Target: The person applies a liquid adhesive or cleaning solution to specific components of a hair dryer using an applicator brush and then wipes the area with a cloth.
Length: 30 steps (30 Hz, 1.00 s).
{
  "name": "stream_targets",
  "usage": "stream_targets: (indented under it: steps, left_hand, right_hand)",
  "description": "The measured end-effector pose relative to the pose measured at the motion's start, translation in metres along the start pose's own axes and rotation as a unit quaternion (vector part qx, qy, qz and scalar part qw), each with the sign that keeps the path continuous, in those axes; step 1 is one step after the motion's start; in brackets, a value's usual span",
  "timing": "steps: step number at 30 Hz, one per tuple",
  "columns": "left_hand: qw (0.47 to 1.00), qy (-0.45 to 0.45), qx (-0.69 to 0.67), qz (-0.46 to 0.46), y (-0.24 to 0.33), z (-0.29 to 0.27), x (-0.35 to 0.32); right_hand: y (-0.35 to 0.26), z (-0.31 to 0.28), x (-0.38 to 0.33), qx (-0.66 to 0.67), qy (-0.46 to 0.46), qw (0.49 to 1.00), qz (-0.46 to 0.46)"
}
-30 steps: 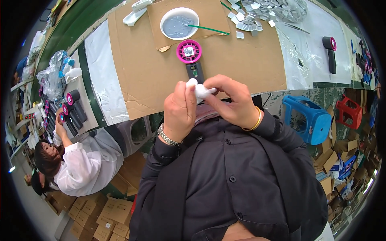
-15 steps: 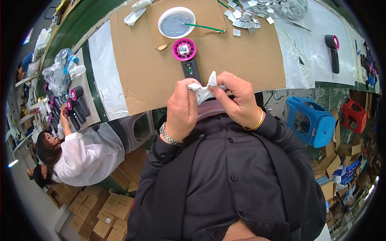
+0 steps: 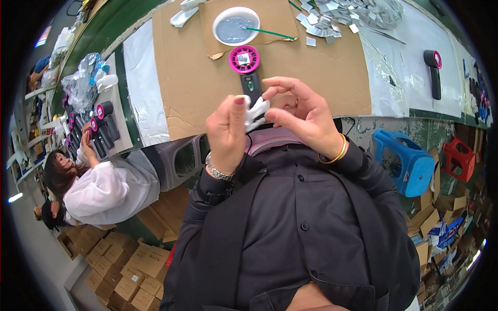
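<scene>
In front of my chest, my left hand (image 3: 228, 129) is closed with its thumb up, pinching a crumpled white glove (image 3: 256, 115) whose finger-like ends stick out to the right. Just beside it, my right hand (image 3: 298, 109) has thumb and fingers curved and apart, with nothing visible between them. Beyond my hands, on the cardboard sheet (image 3: 197, 88), lies a dark handheld fan (image 3: 244, 59) with a pink ring, a pale square at its centre and a small green part on its handle. Its lower handle end is partly hidden by my hands.
A white bowl of grey paste (image 3: 234, 27) with a green stick stands behind the fan. Several silvery square plates (image 3: 324, 23) lie at back right, near tweezers (image 3: 388, 36). Another fan (image 3: 433, 72) lies far right. A co-worker (image 3: 109, 189) sits left; a blue stool (image 3: 404, 163) stands right.
My right hand has let go of the white glove and its fingers have spread. My left hand keeps hold, now with thumb raised. The whole view has shifted slightly.
</scene>
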<state>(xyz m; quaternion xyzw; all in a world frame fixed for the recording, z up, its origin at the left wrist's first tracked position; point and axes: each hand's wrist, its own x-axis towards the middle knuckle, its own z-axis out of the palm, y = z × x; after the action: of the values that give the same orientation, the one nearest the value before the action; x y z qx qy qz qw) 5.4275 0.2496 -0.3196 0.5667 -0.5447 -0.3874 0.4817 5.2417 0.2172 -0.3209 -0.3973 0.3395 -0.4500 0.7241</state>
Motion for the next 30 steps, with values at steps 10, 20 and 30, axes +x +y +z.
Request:
stream_targets:
  steps: [10,20,30]
  left_hand:
    - [0.966,0.027,-0.217,-0.138,0.022,-0.015,-0.003]
    - [0.972,0.177,-0.155,-0.013,0.023,-0.05,-0.005]
    - [0.967,0.203,0.062,0.145,0.024,-0.061,-0.006]
  right_hand:
    - [-0.013,0.013,0.019,-0.1,0.056,0.984,-0.137]
    - [-0.015,0.055,0.04,-0.375,-0.083,0.876,-0.291]
    - [-0.02,0.096,0.053,0.055,-0.103,0.99,0.082]
